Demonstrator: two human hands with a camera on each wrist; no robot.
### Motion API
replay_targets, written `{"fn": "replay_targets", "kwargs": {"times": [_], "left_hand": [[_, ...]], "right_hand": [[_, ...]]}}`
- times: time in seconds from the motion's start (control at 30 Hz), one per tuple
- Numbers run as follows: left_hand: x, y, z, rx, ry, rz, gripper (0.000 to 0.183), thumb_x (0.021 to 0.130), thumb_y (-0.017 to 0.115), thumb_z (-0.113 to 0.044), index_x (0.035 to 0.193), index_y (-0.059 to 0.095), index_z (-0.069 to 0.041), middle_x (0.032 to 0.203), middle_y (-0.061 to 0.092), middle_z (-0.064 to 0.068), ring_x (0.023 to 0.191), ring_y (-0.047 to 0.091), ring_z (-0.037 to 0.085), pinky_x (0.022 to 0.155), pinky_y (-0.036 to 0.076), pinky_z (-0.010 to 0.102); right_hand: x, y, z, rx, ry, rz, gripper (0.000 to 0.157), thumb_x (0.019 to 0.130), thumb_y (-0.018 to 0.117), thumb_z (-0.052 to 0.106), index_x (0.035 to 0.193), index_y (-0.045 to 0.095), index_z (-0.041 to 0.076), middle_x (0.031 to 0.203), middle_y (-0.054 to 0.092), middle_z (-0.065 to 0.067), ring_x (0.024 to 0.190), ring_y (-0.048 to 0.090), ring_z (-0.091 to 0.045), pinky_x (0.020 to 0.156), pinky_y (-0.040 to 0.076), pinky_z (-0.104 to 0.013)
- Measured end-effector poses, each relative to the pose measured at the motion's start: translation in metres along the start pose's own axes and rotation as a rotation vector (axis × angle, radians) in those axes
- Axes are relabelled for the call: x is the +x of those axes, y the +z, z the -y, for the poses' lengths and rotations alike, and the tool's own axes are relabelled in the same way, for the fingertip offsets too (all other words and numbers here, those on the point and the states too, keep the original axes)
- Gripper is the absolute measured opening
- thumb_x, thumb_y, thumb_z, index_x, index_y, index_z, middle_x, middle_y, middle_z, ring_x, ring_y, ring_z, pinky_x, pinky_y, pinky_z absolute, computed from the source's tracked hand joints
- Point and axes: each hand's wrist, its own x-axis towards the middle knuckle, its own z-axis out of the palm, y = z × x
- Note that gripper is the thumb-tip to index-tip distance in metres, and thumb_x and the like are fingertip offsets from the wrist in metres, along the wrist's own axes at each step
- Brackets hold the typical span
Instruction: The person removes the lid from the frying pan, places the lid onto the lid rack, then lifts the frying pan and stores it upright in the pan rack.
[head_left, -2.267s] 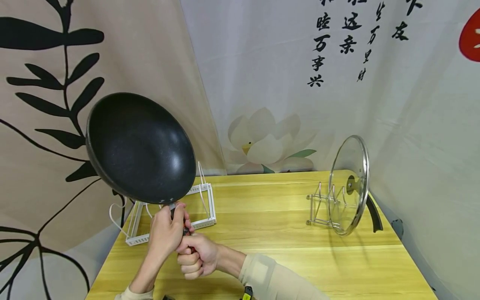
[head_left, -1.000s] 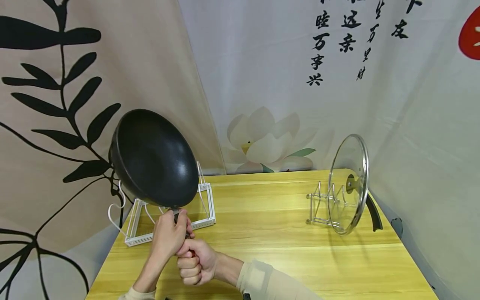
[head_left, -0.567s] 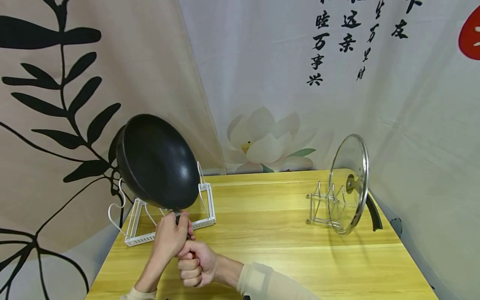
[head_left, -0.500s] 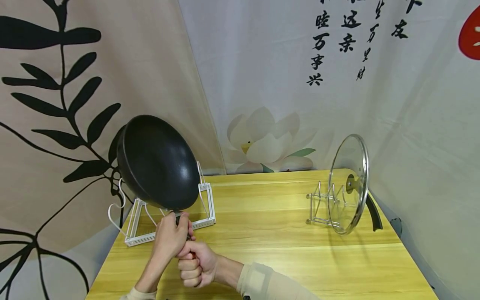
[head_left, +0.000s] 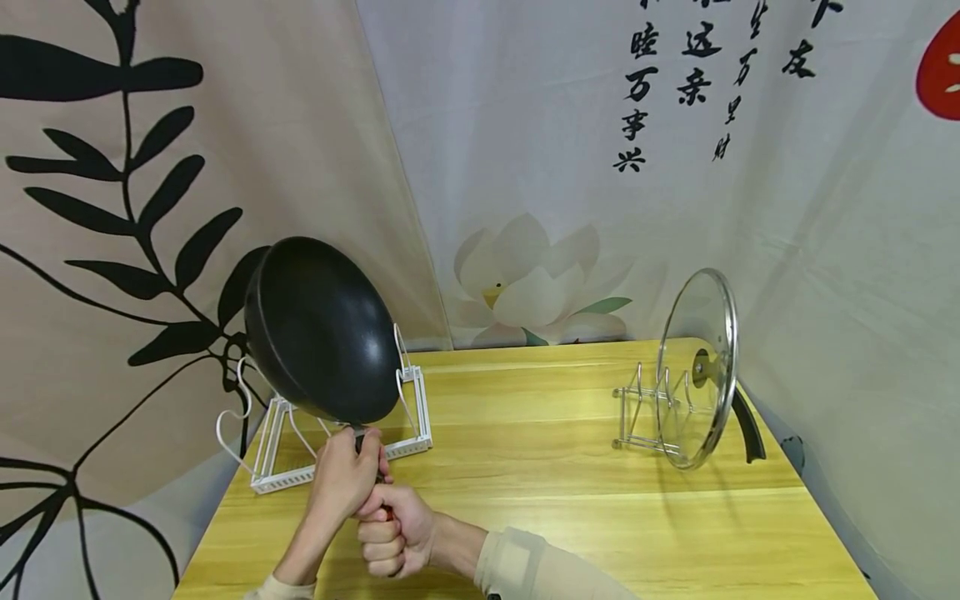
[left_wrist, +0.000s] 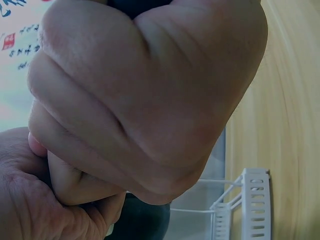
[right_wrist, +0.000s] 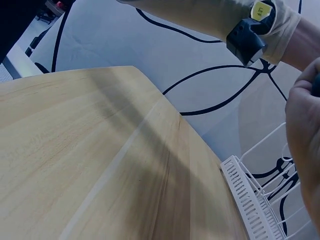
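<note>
A deep black wok (head_left: 326, 333) is held tilted, its hollow toward me, over a white wire rack (head_left: 416, 408) at the left of the table. My left hand (head_left: 343, 479) grips its dark handle just below the pan. Against it, my right hand (head_left: 397, 531) grips the lower end of the same handle, fingers curled. Much of the handle is hidden by both hands. The wok covers the rack's middle; whether the two touch I cannot tell. In the right wrist view the white rack (right_wrist: 252, 212) shows at lower right.
At the right, a glass lid (head_left: 697, 400) with a metal rim and black handle stands upright in a small metal wire rack (head_left: 637, 417). The yellow wooden table (head_left: 525, 458) backs onto a printed cloth (head_left: 540, 183), which hangs along the back and sides.
Both hands have lowered the wok and shifted it to the right over the white rack, turning it somewhat sideways. The grip on the handle is the same. The lid has not moved.
</note>
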Motion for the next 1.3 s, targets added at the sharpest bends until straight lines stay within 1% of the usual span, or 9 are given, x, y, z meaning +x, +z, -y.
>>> {"fn": "replay_targets", "kwargs": {"times": [0.13, 0.37, 0.6, 0.9, 1.13, 1.3], "left_hand": [[0.0, 0.001, 0.001, 0.001, 0.0, 0.004, 0.043, 0.106, 0.051, -0.024, 0.069, 0.069, -0.015, 0.058, 0.067, -0.004, 0.056, 0.065, 0.01, 0.063, 0.047, 0.024], [0.0, 0.004, 0.0, -0.004, -0.004, 0.007, 0.04, 0.106, 0.05, -0.024, 0.074, 0.07, -0.012, 0.06, 0.068, -0.003, 0.055, 0.065, 0.01, 0.063, 0.047, 0.024], [0.001, 0.007, 0.002, 0.013, 0.007, -0.002, 0.042, 0.106, 0.051, -0.024, 0.069, 0.069, -0.016, 0.058, 0.067, -0.005, 0.055, 0.064, 0.009, 0.063, 0.047, 0.025], [0.002, 0.013, 0.004, 0.028, 0.011, -0.001, 0.041, 0.105, 0.052, -0.024, 0.068, 0.068, -0.018, 0.059, 0.067, -0.006, 0.056, 0.063, 0.008, 0.06, 0.046, 0.026], [0.002, 0.018, 0.007, 0.014, 0.01, 0.008, 0.04, 0.105, 0.052, -0.02, 0.069, 0.069, -0.013, 0.058, 0.066, -0.004, 0.055, 0.062, 0.01, 0.057, 0.045, 0.026], [0.002, 0.021, 0.01, 0.017, 0.008, 0.013, 0.04, 0.105, 0.052, -0.019, 0.069, 0.069, -0.013, 0.058, 0.066, -0.003, 0.056, 0.061, 0.011, 0.059, 0.045, 0.027]], "right_hand": [[-0.001, -0.002, -0.001, 0.005, 0.001, -0.002, 0.04, 0.095, 0.015, 0.019, 0.057, 0.024, 0.027, 0.04, 0.019, 0.014, 0.036, 0.006, -0.009, 0.039, 0.001, -0.029], [-0.002, -0.003, -0.001, 0.011, 0.001, -0.006, 0.041, 0.096, 0.015, 0.019, 0.057, 0.024, 0.027, 0.04, 0.019, 0.014, 0.036, 0.006, -0.009, 0.039, 0.0, -0.03], [-0.004, -0.007, -0.002, 0.03, 0.004, 0.01, 0.04, 0.096, 0.014, 0.019, 0.057, 0.022, 0.026, 0.042, 0.015, 0.011, 0.037, 0.005, -0.01, 0.04, 0.0, -0.03], [-0.007, -0.012, -0.005, 0.07, 0.002, 0.018, 0.042, 0.096, 0.013, 0.019, 0.056, 0.024, 0.025, 0.042, 0.014, 0.011, 0.037, 0.004, -0.01, 0.039, 0.001, -0.028], [-0.009, -0.016, -0.007, 0.075, 0.003, 0.018, 0.042, 0.095, 0.012, 0.018, 0.056, 0.025, 0.025, 0.042, 0.014, 0.01, 0.037, 0.004, -0.01, 0.039, 0.001, -0.028], [-0.011, -0.019, -0.009, 0.065, 0.013, 0.014, 0.04, 0.094, 0.013, 0.019, 0.057, 0.025, 0.025, 0.043, 0.014, 0.01, 0.037, 0.005, -0.01, 0.04, 0.002, -0.028]]}}
